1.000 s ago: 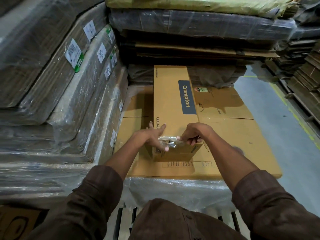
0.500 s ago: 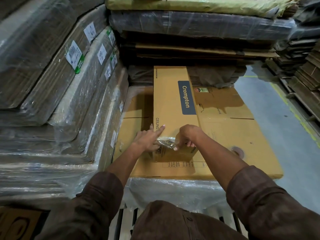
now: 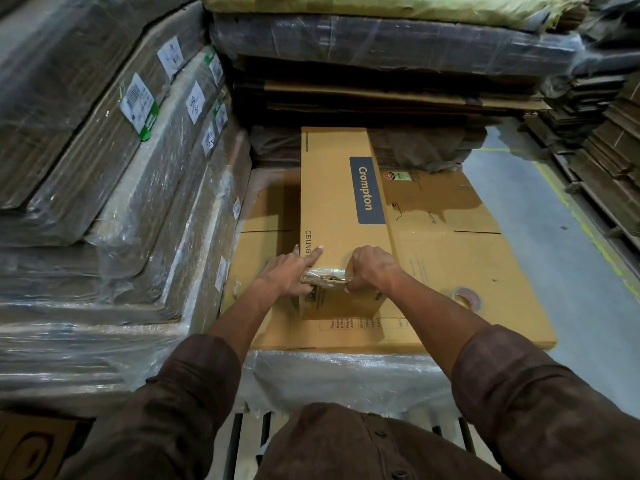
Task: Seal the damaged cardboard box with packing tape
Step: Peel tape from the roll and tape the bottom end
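A long yellow Crompton cardboard box lies lengthwise on a stack of flat cardboard. A crinkled strip of clear packing tape stretches across the box's near top edge. My left hand pinches the strip's left end at the box's left corner, its index finger lying straight on the box top. At the right end, my right hand grips the strip with curled fingers, knuckles up. A roll of tape lies on the flat cardboard to the right of the box.
The flat cardboard sheet tops a plastic-wrapped pallet stack. Wrapped bundles of cardboard with white labels lean close on the left. More stacked bundles rise behind the box. Grey floor with a yellow line runs along the right.
Both hands have carried the tape strip forward and down from in front of the box's end onto its near top edge. The left index finger now lies on the box top.
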Tool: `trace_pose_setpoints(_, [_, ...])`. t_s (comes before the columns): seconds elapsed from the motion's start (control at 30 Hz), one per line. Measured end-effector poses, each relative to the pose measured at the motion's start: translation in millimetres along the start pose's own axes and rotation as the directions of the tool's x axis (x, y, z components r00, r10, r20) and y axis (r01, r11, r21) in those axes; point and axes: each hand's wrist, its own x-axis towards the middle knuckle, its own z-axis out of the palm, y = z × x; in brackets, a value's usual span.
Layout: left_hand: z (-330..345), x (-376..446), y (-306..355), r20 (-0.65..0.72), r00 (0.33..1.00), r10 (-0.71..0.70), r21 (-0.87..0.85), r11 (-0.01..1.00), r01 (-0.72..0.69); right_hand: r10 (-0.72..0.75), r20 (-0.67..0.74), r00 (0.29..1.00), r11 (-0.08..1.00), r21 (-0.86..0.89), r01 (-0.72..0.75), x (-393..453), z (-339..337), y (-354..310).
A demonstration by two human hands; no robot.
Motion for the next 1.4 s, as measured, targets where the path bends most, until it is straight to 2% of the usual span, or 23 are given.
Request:
trace_pose_setpoints(0.1, [-6.8, -3.2, 4.6, 0.006, 0.999, -0.037, -0.003, 0.999, 0.037, 0.001, 0.023, 1.000, 1.000, 0.028, -0.001, -4.1, -3.1, 0.5])
trace_pose_setpoints(0.27, [-3.1, -3.3, 15.5, -0.091, 0.989, -0.120, -0.168, 0.980, 0.103, 0.030, 0.151, 0.988, 0.998, 0.053, -0.038, -5.8, -15.0, -2.0])
trace_pose_setpoints(0.4, [-5.0, -2.5, 8.7, -0.021, 0.997, -0.074, -0.220, 0.973, 0.068, 0.033, 0.187, 0.982, 0.996, 0.075, -0.048, -1.7, -17.6, -2.5])
trace_pose_setpoints(0.53, [-3.8, -1.3, -2.4, 0.028, 1.000, -0.007, -0.189, 0.982, 0.013, 0.030, 0.225, 0.974, 0.999, 0.035, -0.038, -0.6, -21.9, -3.1])
trace_pose_setpoints(0.73, [-2.3, 0.1, -2.0, 0.023, 1.000, -0.010, -0.170, 0.985, 0.014, 0.044, 0.251, 0.967, 0.998, -0.064, -0.029, 2.2, -22.4, -9.8])
trace_pose_setpoints(0.83, [-8.3, -1.1, 4.2, -0.026, 0.998, -0.052, -0.050, 0.997, 0.051, 0.046, 0.300, 0.953, 0.992, -0.123, -0.010, 3.9, -27.4, -13.0])
trace_pose_setpoints(0.93, [-9.4, -4.4, 21.0, -0.077, 0.987, -0.141, 0.059, 0.988, 0.146, 0.035, 0.364, 0.931, 0.996, -0.094, 0.000, 2.8, -34.2, -11.6])
trace_pose_setpoints(1.03, [-0.6, -5.1, 30.2, -0.119, 0.973, -0.197, 0.051, 0.978, 0.204, -0.044, 0.266, 0.963, 0.998, -0.039, 0.056, 1.4, -27.8, -6.8])
trace_pose_setpoints(1.13, [7.8, -1.3, 25.4, -0.118, 0.975, -0.187, 0.007, 0.982, 0.190, -0.108, 0.122, 0.987, 0.989, -0.084, 0.118, 2.6, -12.6, 0.1])
trace_pose_setpoints(1.2, [8.7, 2.0, 20.1, -0.105, 0.981, -0.163, -0.018, 0.987, 0.162, -0.135, 0.115, 0.984, 0.989, -0.050, 0.141, 0.4, -12.8, 4.8])
trace_pose_setpoints(1.3, [8.2, 4.9, 14.4, -0.082, 0.989, -0.124, -0.079, 0.990, 0.118, -0.110, 0.218, 0.970, 0.990, 0.112, 0.087, 1.1, -22.3, 11.2])
trace_pose_setpoints(1.4, [6.3, 4.8, 9.7, -0.038, 0.994, -0.100, -0.146, 0.985, 0.093, -0.088, 0.345, 0.934, 0.987, 0.154, 0.036, 7.1, -24.9, 12.7])
